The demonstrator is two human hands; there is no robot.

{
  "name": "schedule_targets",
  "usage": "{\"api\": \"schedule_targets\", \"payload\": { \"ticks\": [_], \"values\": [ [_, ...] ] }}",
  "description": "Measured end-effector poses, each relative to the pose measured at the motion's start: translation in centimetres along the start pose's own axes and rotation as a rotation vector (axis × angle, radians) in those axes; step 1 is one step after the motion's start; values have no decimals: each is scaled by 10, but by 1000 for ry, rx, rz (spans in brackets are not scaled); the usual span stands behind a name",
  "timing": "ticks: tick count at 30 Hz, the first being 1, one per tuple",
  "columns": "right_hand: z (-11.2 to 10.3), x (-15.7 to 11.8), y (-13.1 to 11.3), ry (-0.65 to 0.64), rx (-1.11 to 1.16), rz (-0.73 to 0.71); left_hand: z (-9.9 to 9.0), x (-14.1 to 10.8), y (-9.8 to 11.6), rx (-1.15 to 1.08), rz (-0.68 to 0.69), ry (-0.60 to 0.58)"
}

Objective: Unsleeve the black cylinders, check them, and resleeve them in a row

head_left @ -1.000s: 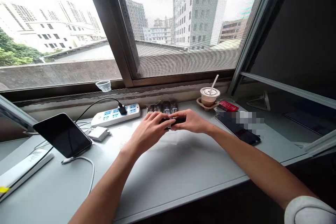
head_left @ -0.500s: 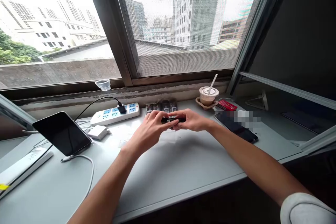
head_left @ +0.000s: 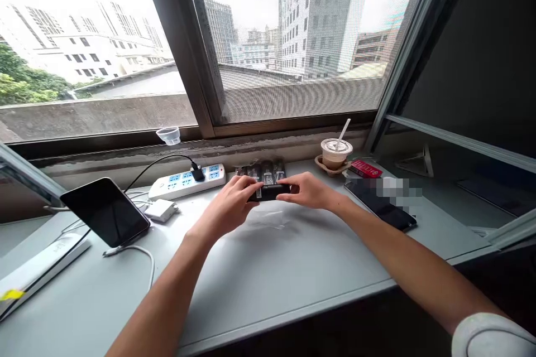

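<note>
Daylight pours through a big window (head_left: 288, 39) with a mesh screen, high-rises and some trees outside, and below it runs a long pale grey ledge (head_left: 268, 279) that works as a desk. Both of the person's arms are stretched out over it toward the window. The left hand (head_left: 228, 209) and the right hand (head_left: 307, 192) meet around a small black block (head_left: 269, 192), fingers of each pinched onto its ends, holding it just over the ledge close to the back wall. Right behind it sits a row of dark batteries (head_left: 262, 170), lined up side by side against the sill; can't tell if the block touches them. A bit of clear plastic wrap (head_left: 272, 217) lies on the ledge just under the hands. Off to the left there's a white power strip (head_left: 187, 181) with a black plug in it, a small white charger (head_left: 161, 210) beside it, and a dark tablet (head_left: 104, 212) propped at a tilt with a white cable trailing off. A little clear cup (head_left: 168, 135) sits up on the sill. To the right: an iced coffee (head_left: 335, 153) with a straw in a cardboard holder, a red pack (head_left: 365, 168) next to it, and a black phone (head_left: 383, 203) lying flat.
</note>
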State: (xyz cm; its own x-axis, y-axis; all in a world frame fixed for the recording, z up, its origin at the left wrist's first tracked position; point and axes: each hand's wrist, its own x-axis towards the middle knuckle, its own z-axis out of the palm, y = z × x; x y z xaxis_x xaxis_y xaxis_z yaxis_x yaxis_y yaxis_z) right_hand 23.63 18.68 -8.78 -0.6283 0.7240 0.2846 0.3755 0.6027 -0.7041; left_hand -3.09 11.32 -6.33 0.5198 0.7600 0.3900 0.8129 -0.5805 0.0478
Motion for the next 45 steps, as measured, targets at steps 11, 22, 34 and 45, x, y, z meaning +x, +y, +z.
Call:
{"api": "schedule_targets", "payload": {
  "ticks": [11, 22, 34, 45],
  "values": [
    [-10, 5, 18, 127, 102, -135, -2, -14, -36, -15, -171, 15],
    [-12, 5, 22, 75, -164, -266, 0, -12, -36, -44, -123, 6],
    [-12, 4, 22, 62, -199, -279, -1, -12, -37, -65, -115, 0],
    [-10, 3, 18, 44, -11, -142, -3, -12, -35, -23, -137, 9]
  ]
}}
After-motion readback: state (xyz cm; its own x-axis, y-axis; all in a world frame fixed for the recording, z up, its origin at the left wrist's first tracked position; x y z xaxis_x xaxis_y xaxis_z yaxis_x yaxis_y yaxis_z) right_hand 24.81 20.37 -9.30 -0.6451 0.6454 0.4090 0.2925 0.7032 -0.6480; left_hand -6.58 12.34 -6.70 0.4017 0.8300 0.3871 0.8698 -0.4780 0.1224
